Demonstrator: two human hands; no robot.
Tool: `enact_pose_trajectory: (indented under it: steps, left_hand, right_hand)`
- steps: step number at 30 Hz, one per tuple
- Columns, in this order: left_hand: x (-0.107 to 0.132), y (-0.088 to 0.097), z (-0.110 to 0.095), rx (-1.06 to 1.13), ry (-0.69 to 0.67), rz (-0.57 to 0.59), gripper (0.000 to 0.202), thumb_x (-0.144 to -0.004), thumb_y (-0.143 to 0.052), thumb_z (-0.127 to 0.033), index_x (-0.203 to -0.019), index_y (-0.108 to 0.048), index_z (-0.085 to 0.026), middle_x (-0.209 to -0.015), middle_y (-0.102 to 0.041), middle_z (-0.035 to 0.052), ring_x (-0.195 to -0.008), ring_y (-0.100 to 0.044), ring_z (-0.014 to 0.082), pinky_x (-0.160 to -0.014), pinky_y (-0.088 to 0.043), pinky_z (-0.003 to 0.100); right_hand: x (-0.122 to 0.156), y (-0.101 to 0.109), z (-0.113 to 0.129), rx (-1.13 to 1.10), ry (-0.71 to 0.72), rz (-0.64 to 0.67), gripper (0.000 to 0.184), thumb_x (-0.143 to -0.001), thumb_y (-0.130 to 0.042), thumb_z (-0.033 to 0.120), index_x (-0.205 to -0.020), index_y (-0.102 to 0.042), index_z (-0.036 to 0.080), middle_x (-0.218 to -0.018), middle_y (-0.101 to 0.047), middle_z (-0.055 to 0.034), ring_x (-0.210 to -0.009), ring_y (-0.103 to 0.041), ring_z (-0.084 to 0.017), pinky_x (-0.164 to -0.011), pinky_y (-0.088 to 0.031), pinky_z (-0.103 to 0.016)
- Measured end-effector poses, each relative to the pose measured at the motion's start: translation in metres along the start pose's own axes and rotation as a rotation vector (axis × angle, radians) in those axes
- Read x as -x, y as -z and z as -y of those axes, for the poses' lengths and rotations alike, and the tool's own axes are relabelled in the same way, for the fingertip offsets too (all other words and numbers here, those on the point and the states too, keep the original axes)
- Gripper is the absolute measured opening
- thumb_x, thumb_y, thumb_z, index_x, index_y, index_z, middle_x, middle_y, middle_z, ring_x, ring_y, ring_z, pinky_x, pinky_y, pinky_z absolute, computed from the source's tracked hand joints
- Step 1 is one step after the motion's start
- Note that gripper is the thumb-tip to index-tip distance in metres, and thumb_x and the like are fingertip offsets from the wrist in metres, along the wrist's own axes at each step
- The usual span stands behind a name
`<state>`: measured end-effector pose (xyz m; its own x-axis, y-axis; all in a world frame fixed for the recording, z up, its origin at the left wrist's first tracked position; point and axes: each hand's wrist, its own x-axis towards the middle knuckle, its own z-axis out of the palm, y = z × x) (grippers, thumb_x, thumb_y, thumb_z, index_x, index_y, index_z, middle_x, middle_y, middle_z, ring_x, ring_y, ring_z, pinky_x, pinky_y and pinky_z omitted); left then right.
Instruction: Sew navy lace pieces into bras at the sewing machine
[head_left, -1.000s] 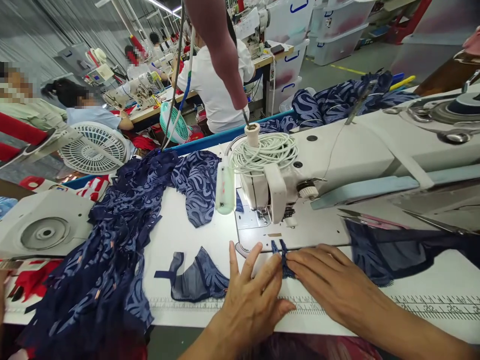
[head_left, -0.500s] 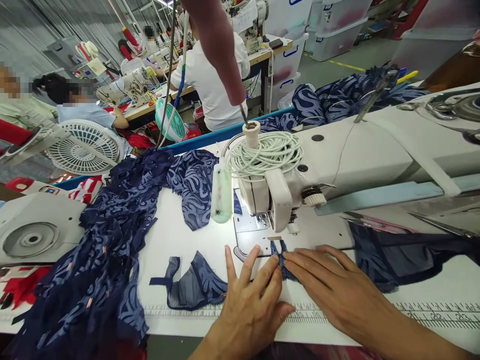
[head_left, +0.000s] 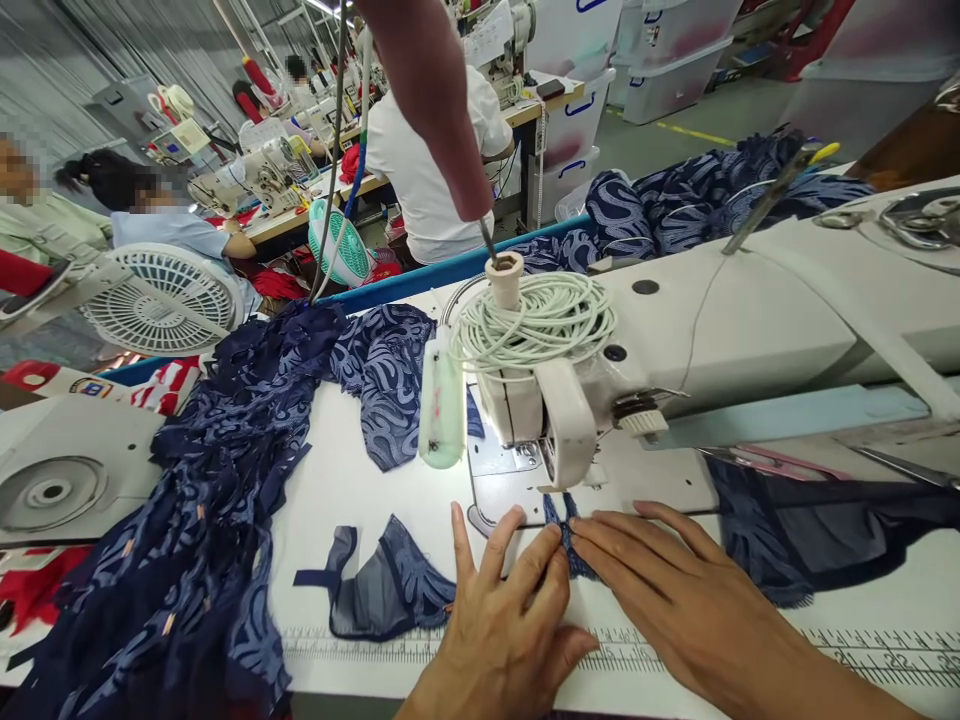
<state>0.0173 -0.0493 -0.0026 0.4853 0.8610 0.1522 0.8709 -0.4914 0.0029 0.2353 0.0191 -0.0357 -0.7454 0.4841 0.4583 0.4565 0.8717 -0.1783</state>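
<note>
"Worktop [head_left: 334, 460]: progress?"
"One piece is laid flat, apparently being aligned; what remains, I cannot tell."
"Counts, largest first?"
"One sewing machine [head_left: 750, 310]; one left-side navy heap [head_left: 225, 450]; two mesh pieces [head_left: 371, 590]."
"Grip?"
"Left hand [head_left: 517, 610] and right hand [head_left: 675, 590], neither clenched, press one small lace piece [head_left: 577, 565] across the machine bed's [head_left: 652, 480] near edge."

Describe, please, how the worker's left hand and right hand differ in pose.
The left hand has widely spread fingers; the right hand keeps its fingers mostly together. The left hand's thumb shows, while the right hand's is hidden. The left hand points mainly away from the worker, the right hand more leftward. Both touch the small navy fabric piece.
</note>
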Motion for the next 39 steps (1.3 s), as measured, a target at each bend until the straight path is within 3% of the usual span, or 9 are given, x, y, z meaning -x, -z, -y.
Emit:
enact_pose_trajectory:
  steps: [8,10,12,15,18,21,30,36,39]
  left_hand:
    - [-0.003,0.002,-0.001,0.048,0.019,-0.038,0.045,-0.097,-0.053,-0.041,-0.135,-0.055,-0.017,-0.149,-0.051,0.0009,-0.141,-0.035,0.0323,-0.12,0.014,0.062]
    - [0.002,0.004,-0.003,0.074,0.039,-0.133,0.038,-0.097,-0.055,-0.035,-0.13,-0.058,-0.017,-0.14,-0.058,0.004,-0.137,-0.041,0.0304,-0.123,0.0,0.061]
    - [0.013,0.008,-0.003,0.092,0.094,-0.292,0.03,-0.095,-0.058,-0.024,-0.123,-0.061,-0.015,-0.123,-0.067,0.0082,-0.123,-0.053,0.0272,-0.119,-0.024,0.055]
    - [0.039,0.015,0.004,0.077,0.23,-0.478,0.026,-0.091,-0.06,-0.009,-0.117,-0.063,-0.011,-0.102,-0.068,0.0105,-0.099,-0.061,0.022,-0.094,-0.048,0.041]
    - [0.066,0.021,0.017,0.024,0.355,-0.519,0.024,-0.091,-0.06,-0.006,-0.114,-0.062,-0.013,-0.097,-0.065,0.0093,-0.091,-0.06,0.0204,-0.083,-0.05,0.036]
    - [0.084,0.023,0.027,-0.025,0.436,-0.503,0.021,-0.092,-0.059,-0.006,-0.111,-0.063,-0.015,-0.095,-0.064,0.008,-0.089,-0.06,0.02,-0.082,-0.05,0.036]
    - [0.097,0.018,0.022,-0.076,0.525,-0.528,0.017,-0.093,-0.059,-0.008,-0.107,-0.063,-0.016,-0.09,-0.065,0.0059,-0.084,-0.061,0.0186,-0.079,-0.049,0.034]
    - [0.094,0.02,0.023,-0.062,0.601,-0.543,0.015,-0.095,-0.054,-0.011,-0.104,-0.064,-0.018,-0.088,-0.065,0.0052,-0.083,-0.062,0.0177,-0.077,-0.05,0.032]
    - [0.092,0.021,0.022,-0.06,0.606,-0.522,0.015,-0.096,-0.054,-0.011,-0.103,-0.065,-0.018,-0.087,-0.065,0.0049,-0.083,-0.061,0.0177,-0.077,-0.049,0.033]
  right_hand:
    - [-0.003,-0.001,0.0,-0.035,-0.021,-0.012,0.041,-0.092,-0.045,0.011,-0.13,-0.061,0.014,-0.128,-0.066,-0.0083,-0.117,-0.056,-0.025,-0.115,-0.024,-0.048]
    - [-0.005,0.003,0.0,-0.054,-0.036,-0.011,0.039,-0.094,-0.043,0.011,-0.129,-0.061,0.016,-0.126,-0.067,-0.0072,-0.117,-0.057,-0.024,-0.115,-0.025,-0.048]
    - [-0.008,0.01,-0.001,-0.08,-0.038,-0.022,0.036,-0.096,-0.043,0.011,-0.126,-0.062,0.017,-0.123,-0.068,-0.0063,-0.115,-0.058,-0.022,-0.113,-0.028,-0.046]
    - [-0.009,0.024,-0.005,-0.152,-0.018,-0.106,0.033,-0.096,-0.048,0.01,-0.124,-0.061,0.018,-0.12,-0.068,-0.0072,-0.112,-0.06,-0.021,-0.108,-0.038,-0.042]
    - [-0.009,0.037,-0.006,-0.227,-0.096,-0.238,0.036,-0.092,-0.051,0.006,-0.124,-0.06,0.022,-0.116,-0.068,-0.0073,-0.106,-0.062,-0.022,-0.095,-0.047,-0.04]
    - [-0.01,0.043,-0.002,-0.244,-0.139,-0.265,0.033,-0.092,-0.052,0.007,-0.12,-0.061,0.024,-0.111,-0.069,-0.0065,-0.101,-0.063,-0.023,-0.089,-0.049,-0.04]
    - [0.004,0.04,0.003,-0.223,-0.14,-0.275,0.032,-0.092,-0.053,0.011,-0.119,-0.062,0.026,-0.109,-0.069,-0.0048,-0.1,-0.063,-0.026,-0.087,-0.048,-0.043]
    - [-0.009,0.025,0.013,-0.162,0.093,-0.183,0.036,-0.093,-0.048,0.009,-0.124,-0.061,0.021,-0.117,-0.068,-0.0057,-0.105,-0.062,-0.024,-0.102,-0.042,-0.042]
    - [-0.024,0.016,0.02,-0.161,0.193,-0.112,0.036,-0.094,-0.043,0.005,-0.121,-0.064,0.019,-0.116,-0.068,-0.0073,-0.106,-0.062,-0.022,-0.102,-0.042,-0.042]
